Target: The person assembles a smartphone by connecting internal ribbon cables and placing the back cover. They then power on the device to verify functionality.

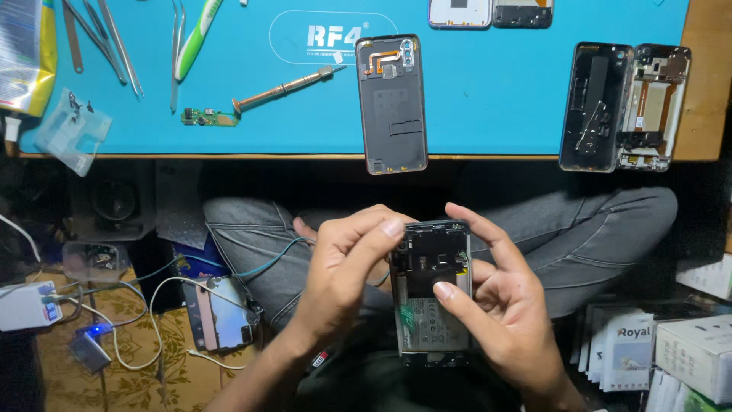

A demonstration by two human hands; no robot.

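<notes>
An opened phone (429, 305) with its back removed is held upright over my lap, showing black inner plates and a pale battery. My right hand (496, 305) grips its right side, thumb pressed on the black middle plate. My left hand (347, 263) pinches at the phone's upper left corner with thumb and forefinger. On the blue work mat (496, 91) above lies a detached phone back cover (391, 103) with an orange flex cable.
A screwdriver (286, 86), a small green circuit board (207, 117), tweezers (107, 38) and a green-white tool (197, 34) lie on the mat's left. Two opened phone frames (624, 107) rest at the right edge. Cables, a charger (29, 305) and boxes (698, 355) surround my legs.
</notes>
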